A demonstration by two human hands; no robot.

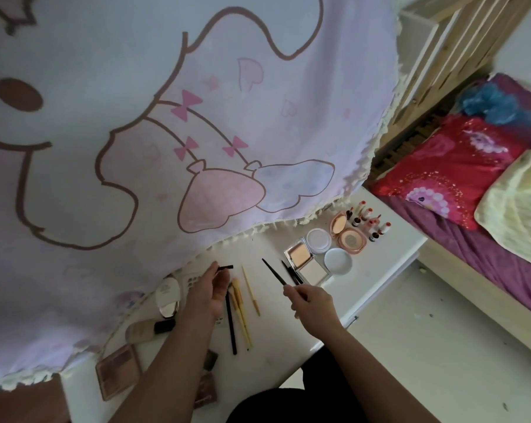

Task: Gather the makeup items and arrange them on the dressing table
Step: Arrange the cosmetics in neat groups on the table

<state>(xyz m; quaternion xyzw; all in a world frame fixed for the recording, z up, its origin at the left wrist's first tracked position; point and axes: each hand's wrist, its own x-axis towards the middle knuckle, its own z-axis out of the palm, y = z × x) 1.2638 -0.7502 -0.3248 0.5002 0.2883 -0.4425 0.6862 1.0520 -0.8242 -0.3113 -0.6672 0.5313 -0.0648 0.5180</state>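
Both extended | left hand (211, 293) pinches black stick (226, 266) | right hand (313, 305) grips pencil (273, 272)

Dim, soft daylight — wide-angle warp, blurred edges.

We see smooth white tabletop (273, 325), pink printed cloth curtain (227, 117), pale bare-wood bed frame (502, 303), glossy peach plastic compact (351, 239).
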